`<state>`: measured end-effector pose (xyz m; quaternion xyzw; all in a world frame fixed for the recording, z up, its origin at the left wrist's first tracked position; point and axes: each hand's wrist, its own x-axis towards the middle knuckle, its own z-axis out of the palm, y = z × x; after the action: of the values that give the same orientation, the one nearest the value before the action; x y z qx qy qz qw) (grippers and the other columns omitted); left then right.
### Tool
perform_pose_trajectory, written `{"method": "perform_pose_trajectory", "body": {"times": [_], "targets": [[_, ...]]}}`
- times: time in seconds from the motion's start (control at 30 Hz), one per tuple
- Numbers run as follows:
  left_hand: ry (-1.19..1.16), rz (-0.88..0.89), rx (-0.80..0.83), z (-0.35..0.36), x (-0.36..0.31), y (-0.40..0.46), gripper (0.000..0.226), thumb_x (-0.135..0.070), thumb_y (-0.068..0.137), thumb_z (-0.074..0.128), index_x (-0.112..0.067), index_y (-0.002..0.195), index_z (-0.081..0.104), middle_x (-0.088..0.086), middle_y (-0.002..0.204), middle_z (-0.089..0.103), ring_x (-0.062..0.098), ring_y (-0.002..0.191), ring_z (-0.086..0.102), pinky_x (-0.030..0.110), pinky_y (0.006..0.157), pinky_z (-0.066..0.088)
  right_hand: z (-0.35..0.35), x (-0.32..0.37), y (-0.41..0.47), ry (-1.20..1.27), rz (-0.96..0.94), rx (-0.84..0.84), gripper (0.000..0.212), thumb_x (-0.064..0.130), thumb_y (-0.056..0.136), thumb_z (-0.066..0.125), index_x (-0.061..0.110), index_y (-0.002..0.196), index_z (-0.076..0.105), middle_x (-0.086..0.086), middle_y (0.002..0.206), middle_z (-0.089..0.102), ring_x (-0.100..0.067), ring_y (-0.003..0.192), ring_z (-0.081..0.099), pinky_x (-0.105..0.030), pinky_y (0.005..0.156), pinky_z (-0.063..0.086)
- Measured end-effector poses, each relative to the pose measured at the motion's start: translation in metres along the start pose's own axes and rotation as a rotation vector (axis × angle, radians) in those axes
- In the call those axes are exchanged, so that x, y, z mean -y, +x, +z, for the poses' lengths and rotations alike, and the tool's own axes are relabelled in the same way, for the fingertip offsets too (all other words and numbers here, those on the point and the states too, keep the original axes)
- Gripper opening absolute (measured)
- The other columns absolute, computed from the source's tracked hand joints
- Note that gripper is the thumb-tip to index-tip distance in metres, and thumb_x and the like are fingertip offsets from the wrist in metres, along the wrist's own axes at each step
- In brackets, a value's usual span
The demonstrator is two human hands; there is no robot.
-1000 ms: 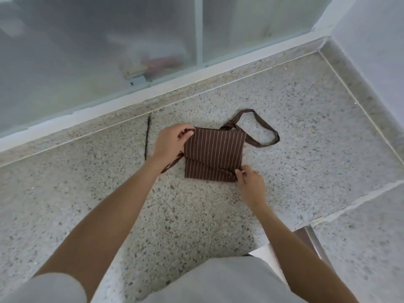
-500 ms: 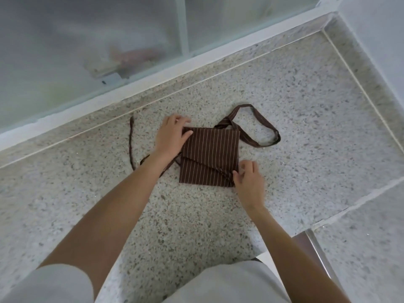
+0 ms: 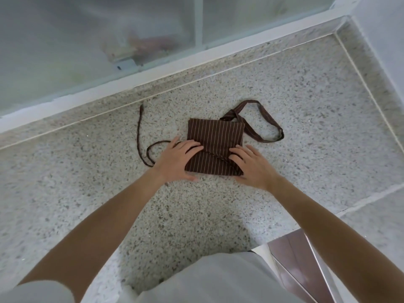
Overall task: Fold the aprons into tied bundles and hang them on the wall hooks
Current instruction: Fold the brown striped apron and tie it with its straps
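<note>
A brown pin-striped apron [image 3: 215, 136] lies folded into a small square on the speckled stone counter [image 3: 306, 119]. Its neck loop [image 3: 265, 119] trails out to the right and a thin tie string [image 3: 140, 136] curls away to the left. My left hand [image 3: 177, 160] rests flat on the square's lower left edge with straight fingers. On the lower right corner my right hand [image 3: 251, 164] presses flat. A second tie runs diagonally across the fabric between my hands.
A frosted glass window [image 3: 98, 40] with a white frame runs along the counter's back edge. A white wall [image 3: 384, 29] closes the right side. A shiny metal object [image 3: 293, 254] sits at the lower right near the counter's front edge.
My left hand slid from the square's upper left corner down to its lower left edge. My right hand let go of the tie at the lower corner and flattened onto the fabric.
</note>
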<state>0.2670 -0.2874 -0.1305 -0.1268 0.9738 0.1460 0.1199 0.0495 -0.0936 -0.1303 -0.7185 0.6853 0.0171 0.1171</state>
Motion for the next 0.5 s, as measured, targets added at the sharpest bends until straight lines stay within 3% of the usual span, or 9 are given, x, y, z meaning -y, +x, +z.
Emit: {"method": "perform_pose_trajectory", "body": {"times": [0.07,0.1,0.17,0.23,0.3,0.37,0.5], "targets": [[-0.092,-0.030,-0.040,0.000,0.000,0.002,0.099,-0.073,0.067,0.061,-0.023,0.145,0.027,-0.002,0.149,0.030,0.017,0.138,0.027,0.039,0.116,0.003,-0.009,0.001,0.003,0.177,0.069,-0.046,0.047,0.036,0.081,0.062,0.008,0.118,0.055,-0.012,0.124,0.059,-0.029,0.113,0.058,-0.048,0.103,0.038],[-0.162,-0.068,-0.062,-0.002,-0.001,0.003,0.093,-0.069,0.068,0.063,-0.024,0.143,0.031,-0.003,0.147,0.034,0.017,0.135,0.032,0.037,0.115,0.009,-0.016,0.002,0.007,0.327,0.158,-0.066,0.044,0.038,0.083,0.053,0.008,0.115,0.056,-0.009,0.110,0.064,-0.025,0.096,0.064,-0.044,0.095,0.045],[-0.390,-0.225,-0.160,-0.006,-0.005,0.006,0.080,-0.062,0.070,0.067,-0.024,0.136,0.040,-0.004,0.136,0.046,0.015,0.124,0.043,0.034,0.109,0.027,-0.029,0.000,0.019,0.605,0.368,-0.148,0.039,0.041,0.085,0.042,0.011,0.105,0.057,-0.003,0.084,0.065,-0.019,0.069,0.062,-0.036,0.068,0.052],[-0.689,-0.461,-0.300,-0.010,-0.010,0.010,0.065,-0.054,0.074,0.070,-0.022,0.126,0.050,-0.008,0.120,0.055,0.009,0.109,0.052,0.026,0.094,0.040,-0.034,-0.005,0.032,0.700,0.530,-0.222,0.026,0.036,0.093,0.048,0.012,0.099,0.055,-0.003,0.076,0.065,-0.019,0.065,0.061,-0.036,0.057,0.050],[-0.853,-0.631,-0.369,-0.014,-0.011,0.016,0.049,-0.051,0.079,0.066,-0.020,0.117,0.057,-0.011,0.106,0.061,0.007,0.099,0.058,0.018,0.083,0.043,-0.034,-0.011,0.044,0.689,0.654,-0.245,0.027,0.035,0.096,0.047,0.010,0.100,0.054,0.002,0.070,0.060,-0.014,0.060,0.057,-0.028,0.050,0.043],[-0.838,-0.696,-0.364,-0.017,-0.007,0.024,0.043,-0.051,0.083,0.061,-0.018,0.109,0.063,-0.009,0.098,0.065,0.008,0.091,0.061,0.015,0.077,0.043,-0.033,-0.015,0.056,0.647,0.745,-0.235,0.032,0.039,0.097,0.044,0.009,0.105,0.053,0.006,0.064,0.053,-0.009,0.055,0.050,-0.023,0.049,0.033],[-0.777,-0.801,-0.302,-0.024,0.000,0.043,0.040,-0.055,0.084,0.058,-0.019,0.100,0.065,-0.008,0.089,0.064,0.008,0.083,0.058,0.020,0.072,0.043,-0.030,-0.024,0.074,0.566,0.840,-0.192,0.036,0.038,0.096,0.047,0.012,0.120,0.047,-0.002,0.079,0.058,-0.020,0.072,0.057,-0.029,0.061,0.037]]}}
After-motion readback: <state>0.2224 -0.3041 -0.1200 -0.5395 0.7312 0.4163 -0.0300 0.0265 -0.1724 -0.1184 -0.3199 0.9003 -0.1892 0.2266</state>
